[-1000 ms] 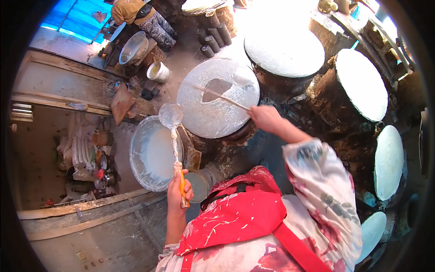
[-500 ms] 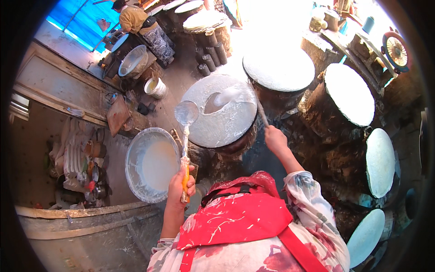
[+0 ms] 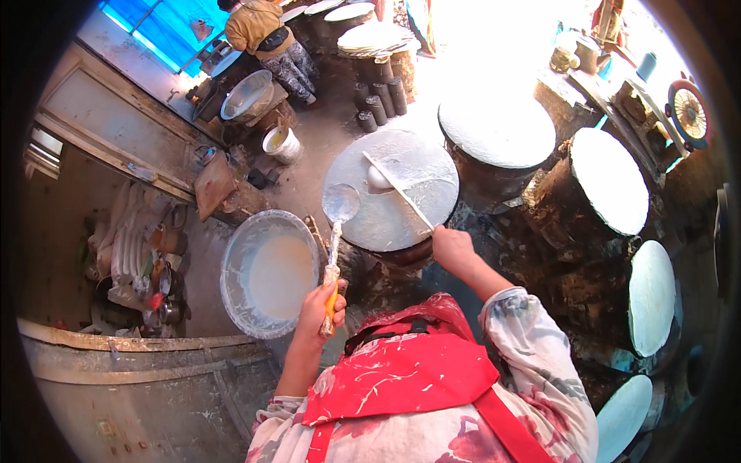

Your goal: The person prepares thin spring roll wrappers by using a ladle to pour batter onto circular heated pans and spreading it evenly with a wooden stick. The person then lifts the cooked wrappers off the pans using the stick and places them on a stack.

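My left hand (image 3: 322, 309) is closed around the orange-yellow handle of a ladle (image 3: 341, 204). Its batter-coated round bowl is over the left edge of a round, flat, white-coated cooking top (image 3: 417, 224). My right hand (image 3: 453, 248) grips the near end of a thin pale stick (image 3: 409, 202) at that top's lower right edge. The stick lies slantwise across the wet white layer, pointing to the far left. Against it rises a smooth, rounded white bulge (image 3: 379, 178); what it is made of I cannot tell. A large basin (image 3: 231, 262) of milky liquid stands left of the ladle.
More white-topped round drums (image 3: 498, 135) curve along my right side. Past the basin stand a white bucket (image 3: 282, 145) and another basin (image 3: 245, 94). A person (image 3: 266, 38) bends at the far left. A small fan (image 3: 687, 113) stands at the far right.
The stick has swung down to the left, from the top's right edge to across its middle. My right hand has shifted slightly left and lower. A white blur there has become a rounded bulge.
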Tool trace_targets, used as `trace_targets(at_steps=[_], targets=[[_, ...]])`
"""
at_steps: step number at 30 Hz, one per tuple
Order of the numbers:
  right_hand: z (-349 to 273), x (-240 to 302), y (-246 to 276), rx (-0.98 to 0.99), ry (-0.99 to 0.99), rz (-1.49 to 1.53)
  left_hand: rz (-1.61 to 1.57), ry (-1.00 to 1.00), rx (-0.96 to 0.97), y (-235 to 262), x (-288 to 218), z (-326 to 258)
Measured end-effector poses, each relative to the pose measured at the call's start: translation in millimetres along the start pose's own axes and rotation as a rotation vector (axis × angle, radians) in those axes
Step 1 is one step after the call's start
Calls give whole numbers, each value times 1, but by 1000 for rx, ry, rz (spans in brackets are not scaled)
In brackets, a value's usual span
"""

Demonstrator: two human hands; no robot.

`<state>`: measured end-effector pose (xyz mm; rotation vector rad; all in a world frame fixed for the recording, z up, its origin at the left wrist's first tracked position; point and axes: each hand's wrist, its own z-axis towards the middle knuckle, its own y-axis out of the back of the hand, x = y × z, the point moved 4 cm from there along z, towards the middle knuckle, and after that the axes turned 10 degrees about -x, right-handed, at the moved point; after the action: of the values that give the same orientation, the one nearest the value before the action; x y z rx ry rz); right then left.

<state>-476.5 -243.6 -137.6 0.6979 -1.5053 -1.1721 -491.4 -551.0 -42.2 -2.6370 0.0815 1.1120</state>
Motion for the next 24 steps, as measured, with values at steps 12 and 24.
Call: trace_targets(at_steps=[12, 24], targets=[[12, -21, 53, 141, 113, -64, 45, -2, -102, 12, -7, -11], [-47, -54, 38, -119, -268, 77, 320, -94, -114, 6, -34, 22]])
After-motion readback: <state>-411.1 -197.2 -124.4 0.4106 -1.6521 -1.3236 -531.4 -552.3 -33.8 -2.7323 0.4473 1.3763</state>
